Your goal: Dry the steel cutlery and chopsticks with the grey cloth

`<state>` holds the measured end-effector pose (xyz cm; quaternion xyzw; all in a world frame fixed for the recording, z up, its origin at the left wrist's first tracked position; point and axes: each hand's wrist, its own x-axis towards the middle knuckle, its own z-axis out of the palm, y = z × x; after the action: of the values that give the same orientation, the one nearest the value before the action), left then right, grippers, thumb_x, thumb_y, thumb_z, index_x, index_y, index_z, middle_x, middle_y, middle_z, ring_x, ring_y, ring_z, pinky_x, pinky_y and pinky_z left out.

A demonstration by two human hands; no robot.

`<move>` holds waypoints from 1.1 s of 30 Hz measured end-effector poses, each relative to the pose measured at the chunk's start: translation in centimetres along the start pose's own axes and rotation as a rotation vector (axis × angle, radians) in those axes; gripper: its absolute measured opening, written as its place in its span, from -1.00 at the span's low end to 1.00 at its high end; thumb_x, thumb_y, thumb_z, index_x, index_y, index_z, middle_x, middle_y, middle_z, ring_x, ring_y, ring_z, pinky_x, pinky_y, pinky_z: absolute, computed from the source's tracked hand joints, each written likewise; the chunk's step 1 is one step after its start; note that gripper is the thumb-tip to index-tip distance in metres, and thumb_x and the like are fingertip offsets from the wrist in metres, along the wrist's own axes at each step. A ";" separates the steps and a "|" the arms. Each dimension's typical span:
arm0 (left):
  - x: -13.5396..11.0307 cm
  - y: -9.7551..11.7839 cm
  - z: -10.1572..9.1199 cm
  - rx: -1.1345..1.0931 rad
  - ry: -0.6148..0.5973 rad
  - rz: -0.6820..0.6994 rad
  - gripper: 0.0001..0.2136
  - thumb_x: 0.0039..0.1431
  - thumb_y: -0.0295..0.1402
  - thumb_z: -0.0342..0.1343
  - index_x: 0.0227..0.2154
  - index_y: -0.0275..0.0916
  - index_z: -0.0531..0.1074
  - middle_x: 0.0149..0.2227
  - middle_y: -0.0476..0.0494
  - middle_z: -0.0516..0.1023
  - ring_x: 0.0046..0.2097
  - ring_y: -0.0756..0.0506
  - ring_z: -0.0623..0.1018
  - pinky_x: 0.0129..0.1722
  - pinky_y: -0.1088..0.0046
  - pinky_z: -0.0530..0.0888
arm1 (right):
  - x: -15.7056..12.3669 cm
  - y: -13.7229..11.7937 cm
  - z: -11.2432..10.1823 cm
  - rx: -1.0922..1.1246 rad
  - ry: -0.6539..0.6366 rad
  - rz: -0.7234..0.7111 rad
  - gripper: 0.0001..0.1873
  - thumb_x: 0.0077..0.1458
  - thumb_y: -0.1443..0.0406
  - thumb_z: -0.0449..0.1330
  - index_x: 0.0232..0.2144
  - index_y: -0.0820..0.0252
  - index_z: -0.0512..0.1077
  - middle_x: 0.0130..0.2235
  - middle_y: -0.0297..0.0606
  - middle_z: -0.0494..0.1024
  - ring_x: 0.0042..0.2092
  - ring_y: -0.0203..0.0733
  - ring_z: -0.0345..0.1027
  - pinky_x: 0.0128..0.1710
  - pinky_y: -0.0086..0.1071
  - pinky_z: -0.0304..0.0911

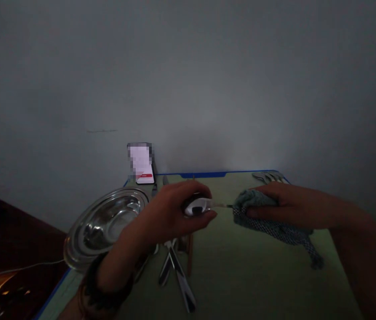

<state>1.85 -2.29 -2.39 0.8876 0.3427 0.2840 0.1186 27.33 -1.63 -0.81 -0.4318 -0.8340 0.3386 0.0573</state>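
My left hand (177,211) is closed around the bowl end of a metal spoon (197,207), held above a green table (241,275). The spoon's handle runs right into a checked blue-green cloth (274,226). My right hand (284,205) is wrapped over that cloth, gripping the handle through it. Part of the cloth hangs down onto the table.
A shiny steel bowl (104,224) sits at the table's left edge. Several knives and other cutlery (176,271) lie below my left hand. More forks (269,177) lie at the far right corner. A lit phone (142,163) leans against the wall.
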 end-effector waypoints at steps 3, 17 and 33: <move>1.0 -0.8 -2.0 -0.019 -0.080 -0.068 -0.80 0.06 -0.26 0.14 -0.29 -0.24 0.38 -0.48 0.08 0.40 -0.49 0.09 0.37 -0.50 0.62 0.31 | 0.9 -1.6 -0.7 -0.035 0.069 -0.017 -0.68 0.06 0.08 0.05 -0.29 0.16 0.43 -0.31 -0.31 0.53 -0.34 -0.22 0.37 -0.38 -0.40 0.24; -0.4 -1.9 -6.0 0.133 -0.025 -0.138 -0.81 0.02 -0.21 0.15 -0.35 -0.21 0.44 -0.63 0.13 0.29 -0.61 0.11 0.27 -0.63 0.65 0.21 | 1.2 -1.7 -1.3 0.033 0.106 -0.040 -0.73 0.07 0.15 0.04 -0.27 0.12 0.45 -0.34 -0.36 0.55 -0.39 -0.26 0.39 -0.44 -0.45 0.24; 1.8 -0.1 -3.7 0.050 -0.125 -0.004 -0.89 -0.03 -0.45 0.09 -0.41 -0.22 0.48 -0.63 0.13 0.32 -0.61 0.12 0.25 -0.59 0.64 0.21 | 3.0 -3.7 -0.1 -0.038 0.072 -0.151 -0.72 0.08 0.14 0.02 -0.30 0.14 0.44 -0.46 -0.36 0.48 -0.48 -0.30 0.29 -0.50 -0.45 0.16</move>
<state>0.75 -0.89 1.29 0.9055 0.3436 0.2192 0.1179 22.97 -0.76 0.97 -0.3808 -0.8677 0.3018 0.1047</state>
